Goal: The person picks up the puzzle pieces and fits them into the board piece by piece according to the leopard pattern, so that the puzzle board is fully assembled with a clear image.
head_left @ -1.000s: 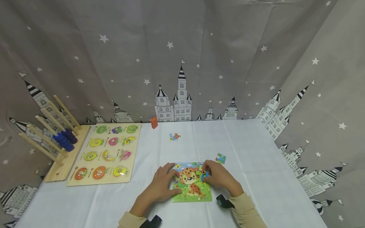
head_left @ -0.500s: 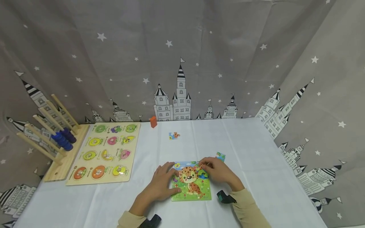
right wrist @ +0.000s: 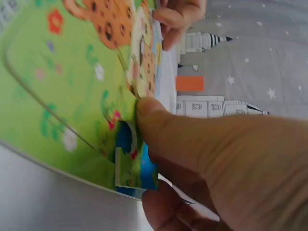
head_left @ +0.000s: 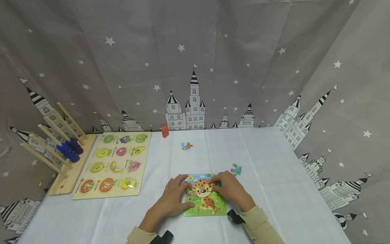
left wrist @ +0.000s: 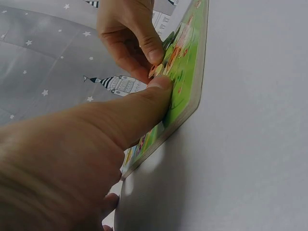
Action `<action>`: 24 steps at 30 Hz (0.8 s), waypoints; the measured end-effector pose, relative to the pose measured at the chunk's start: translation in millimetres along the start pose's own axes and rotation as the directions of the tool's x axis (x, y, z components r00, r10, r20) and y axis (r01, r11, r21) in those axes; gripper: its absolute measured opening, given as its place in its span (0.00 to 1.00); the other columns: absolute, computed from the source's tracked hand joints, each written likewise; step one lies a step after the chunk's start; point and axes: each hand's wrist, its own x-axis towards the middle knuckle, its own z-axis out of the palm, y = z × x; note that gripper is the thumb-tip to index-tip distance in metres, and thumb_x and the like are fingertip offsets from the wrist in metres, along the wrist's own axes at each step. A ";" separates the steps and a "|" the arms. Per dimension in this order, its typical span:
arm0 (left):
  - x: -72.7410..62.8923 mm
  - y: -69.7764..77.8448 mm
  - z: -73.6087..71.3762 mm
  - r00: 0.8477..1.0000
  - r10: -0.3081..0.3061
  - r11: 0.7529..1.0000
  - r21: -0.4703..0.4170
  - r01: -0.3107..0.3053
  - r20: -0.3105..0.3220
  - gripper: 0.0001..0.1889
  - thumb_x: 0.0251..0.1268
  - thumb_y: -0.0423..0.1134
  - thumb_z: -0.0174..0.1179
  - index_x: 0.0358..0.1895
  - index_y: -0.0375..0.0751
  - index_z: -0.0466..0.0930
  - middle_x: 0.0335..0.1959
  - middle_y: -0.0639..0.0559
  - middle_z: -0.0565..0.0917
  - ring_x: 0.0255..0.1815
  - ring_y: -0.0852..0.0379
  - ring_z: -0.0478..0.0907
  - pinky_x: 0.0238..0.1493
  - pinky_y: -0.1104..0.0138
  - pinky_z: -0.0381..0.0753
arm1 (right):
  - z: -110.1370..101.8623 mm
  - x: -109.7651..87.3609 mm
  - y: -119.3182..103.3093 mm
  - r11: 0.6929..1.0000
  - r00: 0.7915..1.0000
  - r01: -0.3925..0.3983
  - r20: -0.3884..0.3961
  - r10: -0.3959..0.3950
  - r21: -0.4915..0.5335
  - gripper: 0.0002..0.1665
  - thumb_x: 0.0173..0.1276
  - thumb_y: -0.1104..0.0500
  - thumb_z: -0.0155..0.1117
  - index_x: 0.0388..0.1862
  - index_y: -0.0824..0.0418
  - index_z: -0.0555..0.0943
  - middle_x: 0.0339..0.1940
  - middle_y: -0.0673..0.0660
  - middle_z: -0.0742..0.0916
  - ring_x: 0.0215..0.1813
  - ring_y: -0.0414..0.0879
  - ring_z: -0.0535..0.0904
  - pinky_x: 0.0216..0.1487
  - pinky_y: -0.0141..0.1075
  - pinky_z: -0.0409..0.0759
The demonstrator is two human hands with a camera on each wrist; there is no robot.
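A jigsaw puzzle board (head_left: pixel 195 209) with a leopard cub on green grass lies on the white-covered table. My left hand (head_left: pixel 172 198) rests along its left side, thumb pressing on the picture in the left wrist view and other fingers beyond the edge. Over the board's upper right, my right hand (head_left: pixel 232 187) pinches a green and blue puzzle piece (right wrist: pixel 129 174). In the right wrist view, this piece sits skewed over a blue patch of the board, its lower edge raised. From the head view my right fingers mostly hide it. Beyond that hand lies a loose puzzle piece (head_left: pixel 236 169).
Another loose puzzle piece (head_left: pixel 187 146) lies farther back, with an orange block (head_left: pixel 165 131) near the table's back edge. A fruit puzzle board (head_left: pixel 103 165) lies left, beside a wooden peg stand (head_left: pixel 58 181) bearing blue and purple rings. A grey castle-print curtain (head_left: pixel 237 51) hangs behind.
My right hand has lifted from the board's right side, baring a blue patch, then come back down slightly left over the upper right. The left hand stays put.
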 end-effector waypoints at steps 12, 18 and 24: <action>1.0 -2.1 2.3 1.000 0.005 1.000 -0.003 -0.005 -0.011 0.22 0.52 0.55 0.75 0.44 0.56 0.75 0.77 0.38 0.65 0.81 0.32 0.55 0.80 0.34 0.46 | 3.8 -6.6 4.1 0.999 0.999 -0.002 -0.048 0.004 0.040 0.16 0.60 0.58 0.78 0.47 0.58 0.91 0.44 0.53 0.90 0.50 0.52 0.85 0.55 0.48 0.84; 1.3 -2.8 3.3 1.000 -0.011 1.000 0.005 0.011 0.000 0.22 0.52 0.55 0.75 0.45 0.57 0.74 0.78 0.40 0.65 0.81 0.33 0.54 0.81 0.35 0.45 | 5.9 -6.4 13.8 0.997 1.000 0.021 -0.007 -0.021 0.081 0.17 0.61 0.55 0.77 0.50 0.53 0.90 0.46 0.49 0.89 0.51 0.46 0.83 0.56 0.45 0.83; 2.6 -3.4 4.0 1.000 -0.009 1.000 0.003 0.009 -0.003 0.22 0.52 0.55 0.76 0.45 0.57 0.75 0.77 0.39 0.65 0.81 0.33 0.55 0.80 0.35 0.46 | 3.3 -2.2 20.4 0.987 1.000 -0.012 0.023 0.009 0.159 0.09 0.66 0.57 0.74 0.45 0.51 0.88 0.39 0.45 0.86 0.39 0.39 0.77 0.41 0.32 0.77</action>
